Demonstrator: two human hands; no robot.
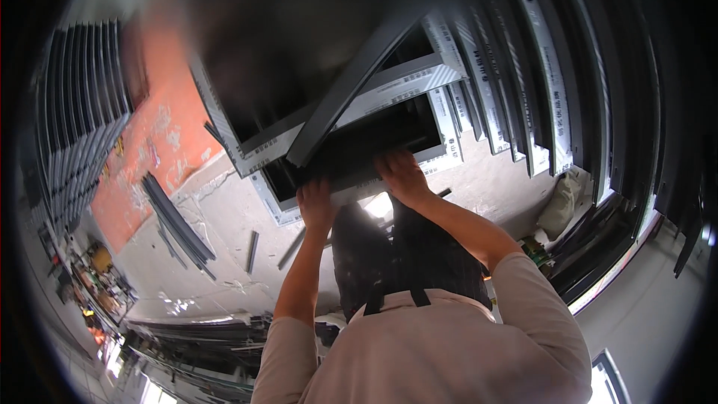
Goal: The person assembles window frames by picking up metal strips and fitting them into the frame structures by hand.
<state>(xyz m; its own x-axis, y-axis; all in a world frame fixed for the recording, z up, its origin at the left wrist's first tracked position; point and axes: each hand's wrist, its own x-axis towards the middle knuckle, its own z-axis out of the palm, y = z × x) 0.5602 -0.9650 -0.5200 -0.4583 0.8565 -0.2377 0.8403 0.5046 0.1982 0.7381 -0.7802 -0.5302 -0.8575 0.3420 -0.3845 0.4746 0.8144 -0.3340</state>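
Both my hands hold the near rail of a dark window frame whose edges carry printed white protective film. My left hand is closed over the rail towards its left end, fingers curled on the inner side. Further right, my right hand grips the same rail, its fingers bent over the edge. Just beyond lies another, larger filmed frame, overlapping the first. A long dark profile bar slants across both frames. The far parts are blurred and dark.
Tall filmed profiles lean in rows on the right. Dark profiles stand stacked at the left. Loose strips lie on the floor beside an orange sheet. A pale sack sits right; more profiles lie behind.
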